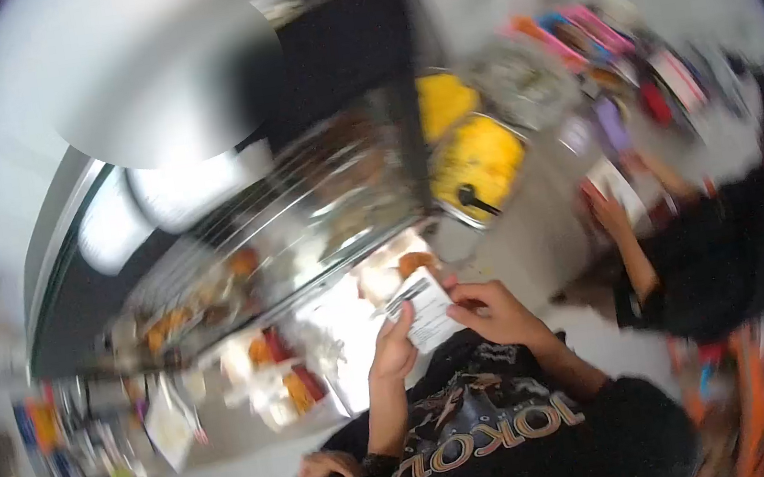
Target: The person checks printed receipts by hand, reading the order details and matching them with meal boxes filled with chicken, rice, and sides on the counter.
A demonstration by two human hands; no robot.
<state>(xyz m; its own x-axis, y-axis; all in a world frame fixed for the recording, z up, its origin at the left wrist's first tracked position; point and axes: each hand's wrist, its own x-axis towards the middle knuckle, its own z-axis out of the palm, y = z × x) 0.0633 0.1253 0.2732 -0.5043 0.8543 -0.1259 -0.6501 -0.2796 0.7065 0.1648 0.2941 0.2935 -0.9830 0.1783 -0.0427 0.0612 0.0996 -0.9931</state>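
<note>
White slip (428, 311), print too blurred to read, pinched by left hand (395, 349) and right hand (496, 312); black shirt (564, 451) lettered "OKO"

Across the front of a black shirt (565, 456), large tan letters (508, 429) include a readable "OKO"; the letters at either end are uncertain. A white paper slip (430, 314) carries a dark band near its top edge and small printed lines, too blurred to read.

white slip (427, 314), dark print, held tilted
</note>
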